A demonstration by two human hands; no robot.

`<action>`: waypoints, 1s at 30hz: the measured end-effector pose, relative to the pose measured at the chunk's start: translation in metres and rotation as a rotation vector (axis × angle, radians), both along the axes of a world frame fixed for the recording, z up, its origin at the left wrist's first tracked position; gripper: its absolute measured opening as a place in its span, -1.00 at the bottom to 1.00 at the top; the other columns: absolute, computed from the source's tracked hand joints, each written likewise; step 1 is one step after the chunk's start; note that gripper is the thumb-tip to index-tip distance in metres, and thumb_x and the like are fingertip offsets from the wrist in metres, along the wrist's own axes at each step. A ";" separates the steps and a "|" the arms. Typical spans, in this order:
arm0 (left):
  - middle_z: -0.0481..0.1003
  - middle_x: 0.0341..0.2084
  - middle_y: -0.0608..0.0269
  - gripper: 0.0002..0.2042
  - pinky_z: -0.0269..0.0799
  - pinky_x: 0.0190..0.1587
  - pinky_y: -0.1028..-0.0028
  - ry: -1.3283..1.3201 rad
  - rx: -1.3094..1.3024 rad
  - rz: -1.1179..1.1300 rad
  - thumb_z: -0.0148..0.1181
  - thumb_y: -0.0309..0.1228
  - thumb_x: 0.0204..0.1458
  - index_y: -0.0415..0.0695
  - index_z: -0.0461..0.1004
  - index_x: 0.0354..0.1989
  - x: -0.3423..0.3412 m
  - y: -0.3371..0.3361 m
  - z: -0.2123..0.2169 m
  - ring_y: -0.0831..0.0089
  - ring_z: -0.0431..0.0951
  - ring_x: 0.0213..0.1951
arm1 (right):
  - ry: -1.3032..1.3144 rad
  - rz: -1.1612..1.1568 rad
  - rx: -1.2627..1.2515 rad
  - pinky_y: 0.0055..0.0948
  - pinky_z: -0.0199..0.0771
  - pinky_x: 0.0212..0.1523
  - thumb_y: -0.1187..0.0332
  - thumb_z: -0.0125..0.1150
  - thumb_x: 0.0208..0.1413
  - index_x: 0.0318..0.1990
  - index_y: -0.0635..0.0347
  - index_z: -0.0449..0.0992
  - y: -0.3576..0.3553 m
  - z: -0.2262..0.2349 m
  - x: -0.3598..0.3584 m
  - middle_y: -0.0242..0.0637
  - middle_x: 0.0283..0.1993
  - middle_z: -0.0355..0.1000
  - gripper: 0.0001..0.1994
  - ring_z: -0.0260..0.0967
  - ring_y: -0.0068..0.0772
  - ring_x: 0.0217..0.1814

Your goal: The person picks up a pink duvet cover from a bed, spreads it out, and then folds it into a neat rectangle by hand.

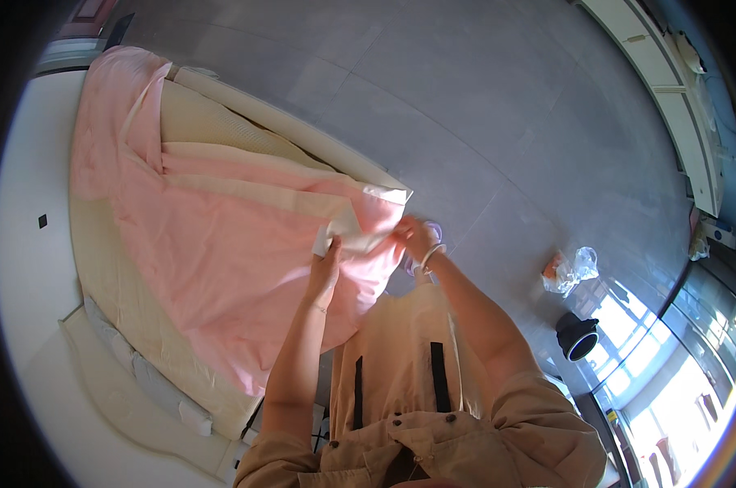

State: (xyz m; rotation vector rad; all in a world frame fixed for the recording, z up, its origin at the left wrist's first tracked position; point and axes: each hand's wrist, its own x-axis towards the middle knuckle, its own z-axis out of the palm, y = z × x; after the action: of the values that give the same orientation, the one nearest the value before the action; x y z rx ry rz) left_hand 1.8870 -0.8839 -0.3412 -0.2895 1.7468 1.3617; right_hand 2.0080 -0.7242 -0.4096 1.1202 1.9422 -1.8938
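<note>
A pink quilt point(213, 252) with cream bands lies bunched and creased across the bed, its near end gathered in front of me. My left hand point(327, 264) grips a cream fold of it, thumb on top and fingers partly hidden. To the right, my right hand point(417, 236) has its fingers closed on the quilt's edge near the bed's corner; a pale bangle circles that wrist. Between the hands, the cloth hangs in loose folds. Part of the cream mattress point(213, 122) shows along the far side.
The bed's pale side rail point(303, 134) ends near my right hand. On the left stands a white headboard point(34, 342). Grey tiled floor point(465, 98) stretches right, with a plastic bag point(570, 270) and a black bin point(578, 337) on it. White cabinets point(669, 98) line the far right.
</note>
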 end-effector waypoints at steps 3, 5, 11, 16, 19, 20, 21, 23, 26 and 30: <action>0.38 -0.37 0.29 -0.69 0.25 -0.22 0.55 0.159 -0.075 -0.319 -0.03 -0.27 0.04 -0.26 0.31 -0.17 -0.005 0.024 -0.018 0.56 0.33 -0.28 | -0.315 0.007 0.289 -0.33 0.28 -0.10 0.33 0.19 -0.21 -0.28 0.10 0.42 0.042 -0.031 0.022 -0.20 -0.08 0.31 -0.74 0.26 -0.18 -0.09; 0.39 -0.41 0.18 -0.74 0.27 -0.27 0.51 0.388 -0.063 -0.451 -0.02 -0.32 0.01 -0.28 0.32 -0.25 -0.009 0.022 -0.040 0.47 0.37 -0.34 | -0.213 0.186 0.644 -0.32 0.18 0.03 0.34 0.17 -0.22 -0.24 0.01 0.43 0.048 -0.047 0.032 -0.24 0.06 0.19 -0.72 0.13 -0.18 0.07; 0.28 -0.12 0.05 -0.70 0.19 -0.05 0.28 1.056 -0.218 -0.701 0.07 -0.54 -0.17 -0.19 0.27 -0.19 -0.020 0.070 -0.006 0.11 0.24 -0.05 | 0.295 0.523 0.746 -0.29 -0.03 0.17 0.34 0.18 -0.27 -0.24 0.00 0.43 0.051 -0.025 -0.022 -0.29 0.09 0.13 -0.69 0.00 -0.21 0.17; 0.24 -0.06 0.07 -0.63 0.09 0.02 0.20 1.161 -0.196 -0.926 0.15 -0.37 -0.21 -0.15 0.26 -0.18 -0.029 0.092 0.001 0.12 0.20 0.00 | 0.210 0.418 0.414 -0.31 0.09 0.07 0.43 0.10 -0.26 -0.32 0.16 0.42 0.047 -0.030 -0.019 -0.19 -0.27 0.37 -0.77 0.24 -0.19 -0.07; 0.24 -0.05 0.09 -0.56 -0.03 0.09 0.12 1.128 -0.143 -1.164 0.21 -0.20 -0.27 -0.13 0.27 -0.21 -0.011 0.105 0.011 0.15 0.16 0.06 | 0.059 0.339 0.297 -0.28 0.18 -0.04 0.42 0.11 -0.24 -0.33 0.18 0.41 0.058 -0.016 0.023 -0.14 -0.33 0.37 -0.78 0.26 -0.13 -0.15; 0.24 -0.05 0.10 -0.54 -0.07 0.11 0.10 1.108 -0.115 -1.258 0.23 -0.15 -0.29 -0.12 0.28 -0.22 0.001 0.111 0.012 0.16 0.14 0.08 | 0.032 0.317 0.279 -0.26 0.22 -0.11 0.40 0.12 -0.22 -0.33 0.19 0.41 0.056 -0.023 0.042 -0.12 -0.34 0.36 -0.79 0.25 -0.11 -0.18; 0.23 -0.03 0.09 -0.53 -0.12 0.13 0.04 1.021 -0.099 -1.325 0.26 -0.11 -0.35 -0.09 0.32 -0.26 0.012 0.117 0.013 0.17 0.10 0.11 | 0.005 0.295 0.263 -0.24 0.27 -0.19 0.37 0.13 -0.21 -0.33 0.20 0.41 0.053 -0.023 0.057 -0.10 -0.35 0.34 -0.78 0.25 -0.10 -0.21; 0.33 -0.20 0.16 -0.63 -0.10 0.13 0.07 1.076 -0.075 -1.442 0.23 -0.10 -0.35 -0.10 0.37 -0.43 0.031 0.112 -0.010 0.25 0.23 0.01 | 0.025 0.296 0.218 -0.23 0.27 -0.21 0.37 0.12 -0.18 -0.32 0.23 0.39 0.047 -0.001 0.067 -0.11 -0.38 0.34 -0.78 0.26 -0.07 -0.23; 0.42 -0.48 0.19 -0.74 0.10 0.02 0.17 0.824 -0.118 -1.594 0.20 -0.20 -0.31 -0.11 0.38 -0.52 0.033 0.108 -0.022 0.30 0.41 -0.25 | 0.086 0.289 0.085 -0.31 0.29 -0.24 0.32 0.14 -0.14 -0.30 0.27 0.35 0.041 0.009 0.081 -0.16 -0.36 0.32 -0.74 0.29 -0.19 -0.26; 0.37 -0.70 0.23 -0.80 0.31 -0.41 0.35 0.494 -0.001 -1.431 0.19 -0.34 -0.28 -0.16 0.33 -0.56 0.004 0.095 -0.011 0.29 0.40 -0.57 | 0.111 0.345 -0.206 -0.44 0.28 -0.20 0.27 0.18 -0.14 -0.33 0.25 0.37 0.048 0.005 0.087 -0.22 -0.30 0.30 -0.73 0.30 -0.34 -0.24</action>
State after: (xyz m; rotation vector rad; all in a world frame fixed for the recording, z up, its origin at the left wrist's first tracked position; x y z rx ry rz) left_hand 1.8908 -0.7893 -0.3524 1.1864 1.6446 0.3352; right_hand 2.0950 -0.6765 -0.4048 0.5908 1.8015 -1.9387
